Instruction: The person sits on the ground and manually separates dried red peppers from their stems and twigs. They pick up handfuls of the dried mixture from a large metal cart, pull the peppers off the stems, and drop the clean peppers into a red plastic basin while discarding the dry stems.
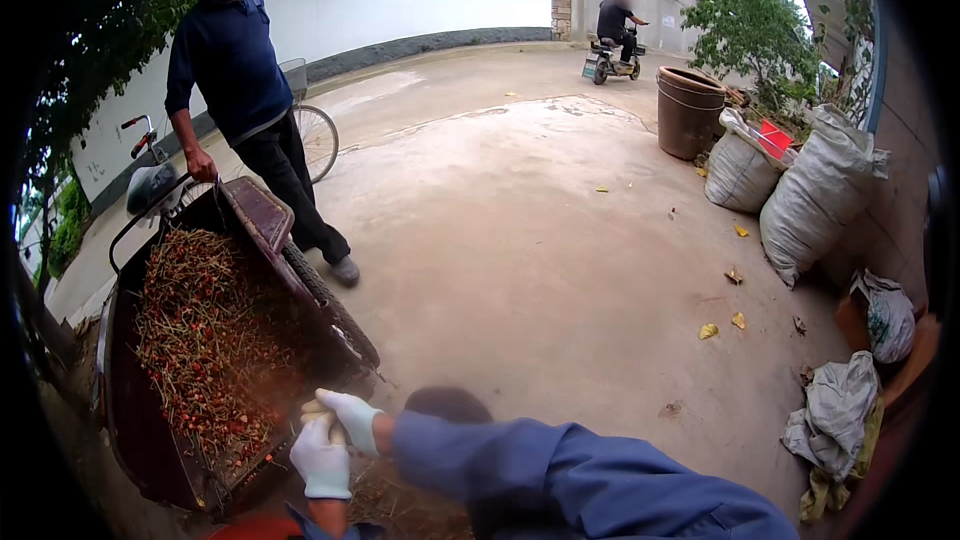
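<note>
Both of my hands wear white work gloves and meet beside the near edge of a dark red cart bed [127,435]. My left hand [322,457] is the lower one, its fingers pointing up against the other glove. From the right, my right hand [349,416] reaches across in a blue sleeve, its fingers bent over those of the left. Whether anything small lies between them cannot be told. In the tilted cart bed lies a heap of dry stalks with small red pieces [202,337], left of my hands.
A person in a straw hat [232,67] grips the cart's handle, by a bicycle [319,139]. Farther off, another person rides a scooter [615,64]. A brown vat [686,116], stuffed white sacks [821,191] and crumpled sacks [836,420] stand or lie at right.
</note>
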Available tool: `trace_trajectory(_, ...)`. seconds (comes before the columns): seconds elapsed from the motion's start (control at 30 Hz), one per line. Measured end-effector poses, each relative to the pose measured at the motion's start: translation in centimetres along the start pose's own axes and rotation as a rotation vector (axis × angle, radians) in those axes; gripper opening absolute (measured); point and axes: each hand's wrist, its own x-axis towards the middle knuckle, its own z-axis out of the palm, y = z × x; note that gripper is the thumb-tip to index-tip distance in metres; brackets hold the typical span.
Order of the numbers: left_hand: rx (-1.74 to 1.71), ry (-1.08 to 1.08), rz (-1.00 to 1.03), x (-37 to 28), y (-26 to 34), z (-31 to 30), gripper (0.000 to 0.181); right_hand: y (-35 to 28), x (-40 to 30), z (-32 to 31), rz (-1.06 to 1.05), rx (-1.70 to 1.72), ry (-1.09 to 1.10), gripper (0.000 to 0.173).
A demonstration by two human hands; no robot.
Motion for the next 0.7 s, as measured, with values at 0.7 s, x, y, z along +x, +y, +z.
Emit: trace_trajectory(0.7, 0.389, 0.179, -0.515, -11.7, -11.1, -16.9, 0.022, 0.2, -0.5, -3.3, 0.192, 0.264, -0.206, 0.058)
